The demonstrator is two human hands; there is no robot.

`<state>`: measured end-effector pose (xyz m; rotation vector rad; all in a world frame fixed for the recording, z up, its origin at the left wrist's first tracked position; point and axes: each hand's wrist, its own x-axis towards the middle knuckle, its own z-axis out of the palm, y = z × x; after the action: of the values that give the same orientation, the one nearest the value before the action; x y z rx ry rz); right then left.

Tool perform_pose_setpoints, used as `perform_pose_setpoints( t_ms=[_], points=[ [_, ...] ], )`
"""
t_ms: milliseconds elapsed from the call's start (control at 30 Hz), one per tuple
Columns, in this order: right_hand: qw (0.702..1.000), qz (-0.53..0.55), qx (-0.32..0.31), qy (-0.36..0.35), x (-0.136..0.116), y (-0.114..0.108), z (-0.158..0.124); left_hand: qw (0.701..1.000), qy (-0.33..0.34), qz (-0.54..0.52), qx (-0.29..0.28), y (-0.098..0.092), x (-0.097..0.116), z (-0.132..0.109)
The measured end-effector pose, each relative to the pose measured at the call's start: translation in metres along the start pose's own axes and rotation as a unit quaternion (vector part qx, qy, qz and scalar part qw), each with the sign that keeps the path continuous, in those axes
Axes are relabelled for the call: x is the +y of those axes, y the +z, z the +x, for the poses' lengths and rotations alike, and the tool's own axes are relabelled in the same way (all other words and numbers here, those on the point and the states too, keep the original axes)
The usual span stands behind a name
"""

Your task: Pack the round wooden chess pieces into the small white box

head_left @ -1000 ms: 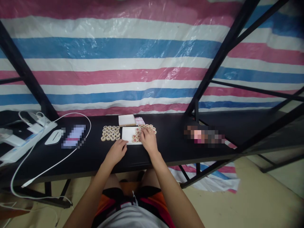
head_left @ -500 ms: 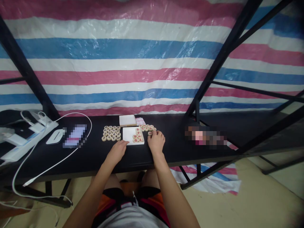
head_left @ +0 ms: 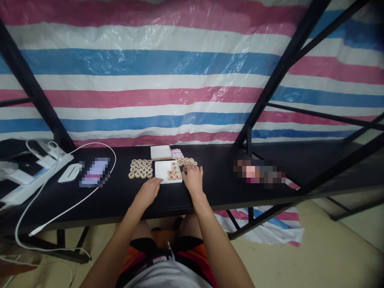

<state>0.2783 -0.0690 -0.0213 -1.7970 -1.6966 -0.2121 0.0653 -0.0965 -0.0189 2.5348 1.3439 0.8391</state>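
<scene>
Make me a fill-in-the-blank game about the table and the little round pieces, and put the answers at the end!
The hand at the near edge of the white tray is the person's ____ hand.
The round pieces inside that tray have ____ markings.
The table is ____ in colour.
The big sheet behind it has a pattern of ____.

Missing words: left; red; black; stripes.

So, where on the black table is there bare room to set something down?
Bare tabletop lies between the right hand and the blurred object, and between the white cable and the black-marked discs. Crowded: the middle, with white tray, open box, red-marked discs and left hand.
</scene>
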Motion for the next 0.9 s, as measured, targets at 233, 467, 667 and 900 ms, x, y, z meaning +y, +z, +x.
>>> perform_pose_setpoints(
  t_ms=[233,467,667,900],
  points=[
    [0.999,0.039,0.002,0.0,-0.001,-0.003,0.0,1.0,-0.001,0.004,0.003,-0.001,0.001,0.0],
    [0.971,0.215,0.011,-0.103,-0.012,0.001,0.004,1.0,-0.003,-0.003,-0.009,-0.002,0.002,0.0],
    [0.972,0.198,-0.076,-0.103,-0.027,0.008,0.016,1.0,-0.008,0.006,-0.009,-0.004,0.004,0.0],
    [0.973,0.151,-0.108,-0.134,-0.032,0.01,0.032,1.0,-0.004,-0.001,-0.015,-0.006,0.006,0.0]
  ],
)
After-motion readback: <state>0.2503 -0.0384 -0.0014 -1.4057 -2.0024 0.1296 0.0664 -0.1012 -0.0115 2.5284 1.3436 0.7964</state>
